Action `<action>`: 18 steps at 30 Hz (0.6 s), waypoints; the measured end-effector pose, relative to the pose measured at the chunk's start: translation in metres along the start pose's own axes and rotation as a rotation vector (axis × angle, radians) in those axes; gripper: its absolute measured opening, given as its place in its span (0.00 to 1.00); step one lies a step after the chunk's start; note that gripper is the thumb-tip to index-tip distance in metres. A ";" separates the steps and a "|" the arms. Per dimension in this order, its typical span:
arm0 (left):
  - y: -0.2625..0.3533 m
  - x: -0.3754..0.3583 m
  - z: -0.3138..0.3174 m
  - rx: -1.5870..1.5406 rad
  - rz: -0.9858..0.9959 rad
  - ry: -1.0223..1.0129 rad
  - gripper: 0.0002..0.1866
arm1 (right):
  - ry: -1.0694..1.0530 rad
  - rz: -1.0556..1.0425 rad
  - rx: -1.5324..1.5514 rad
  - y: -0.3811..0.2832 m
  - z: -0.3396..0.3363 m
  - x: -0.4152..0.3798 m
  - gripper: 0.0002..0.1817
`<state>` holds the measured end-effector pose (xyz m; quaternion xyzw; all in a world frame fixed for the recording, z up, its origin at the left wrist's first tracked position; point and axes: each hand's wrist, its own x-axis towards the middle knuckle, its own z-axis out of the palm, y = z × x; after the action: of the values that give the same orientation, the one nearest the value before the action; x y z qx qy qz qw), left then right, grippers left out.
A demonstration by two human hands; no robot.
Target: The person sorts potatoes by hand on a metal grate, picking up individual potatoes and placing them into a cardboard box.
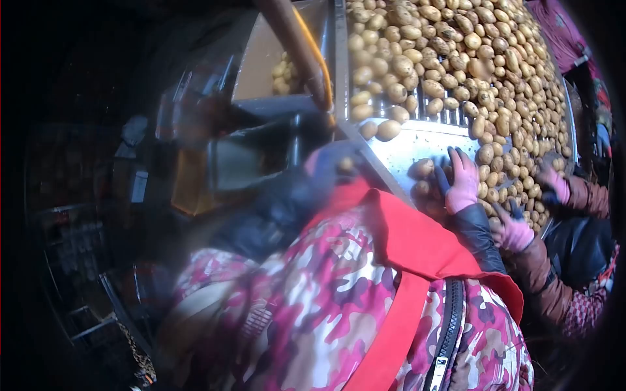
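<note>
A potato (pixel 424 168) lies at the near edge of a metal plate (pixel 430 135), just left of the fingers of the wearer's right hand (pixel 462 182), with another potato, darker in shadow, close below it. Its long axis seems to run roughly crosswise, while the gloved fingers point away from the body; the right hand is clearly the nearer one. Those fingers are extended and slightly spread, with no potato pinched between them; whether the side of the hand touches the potato cannot be told.

The left hand (pixel 321 163), well apart on the other side of a metal rail (pixel 340 62), is blurred. A small potato (pixel 345 164) shows at its fingers, but I cannot tell whether they pinch it.

The plate is pale, shiny and speckled. Beyond it and to the right spreads a dense heap (pixel 486 49) of potatoes, some on bars. To the right, a co-worker's two pink-gloved hands (pixel 515 234) reach among the potatoes; farther off stands another person in a pink top (pixel 559 32).

Left of the rail, a brown pipe (pixel 297 49) slants down past a box (pixel 261 65) holding more potatoes. The wearer has a red apron (pixel 417 238) over a camouflage jacket (pixel 313 293). The room at left is dark.
</note>
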<state>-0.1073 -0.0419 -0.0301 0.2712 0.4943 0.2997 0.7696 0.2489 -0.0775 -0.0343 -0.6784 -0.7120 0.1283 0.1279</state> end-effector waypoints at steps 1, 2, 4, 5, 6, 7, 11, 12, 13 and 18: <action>-0.001 -0.002 -0.020 -0.074 -0.020 0.079 0.21 | -0.020 -0.024 -0.069 0.011 0.005 -0.007 0.30; -0.006 -0.008 -0.042 -0.143 -0.019 0.153 0.21 | -0.020 -0.056 -0.140 0.020 0.011 -0.016 0.30; -0.021 -0.024 -0.089 0.278 0.258 0.331 0.24 | -0.039 -0.047 -0.179 0.032 0.021 -0.023 0.29; -0.030 -0.031 -0.114 0.568 0.411 0.461 0.25 | -0.088 -0.037 -0.158 0.027 0.018 -0.023 0.29; -0.036 -0.030 -0.140 0.683 0.418 0.551 0.25 | -0.123 -0.015 -0.142 0.018 0.012 -0.020 0.29; -0.047 -0.027 -0.173 0.796 0.417 0.646 0.25 | -0.142 0.017 -0.133 0.015 0.002 -0.015 0.29; 0.031 -0.039 -0.064 0.544 0.184 0.729 0.22 | -0.115 0.036 -0.080 0.026 0.004 -0.012 0.32; -0.001 -0.021 -0.102 0.780 0.450 0.534 0.22 | -0.144 0.040 -0.053 0.022 -0.003 -0.010 0.32; 0.024 -0.024 -0.045 0.938 0.561 0.410 0.21 | -0.180 0.039 -0.026 0.020 -0.008 -0.009 0.32; 0.050 0.052 0.097 1.242 1.045 -0.102 0.23 | -0.124 0.007 -0.032 0.035 0.001 -0.018 0.31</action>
<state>-0.0100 0.0180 0.0100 0.8578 0.3444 0.2784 0.2610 0.2825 -0.0935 -0.0481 -0.6737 -0.7181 0.1592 0.0721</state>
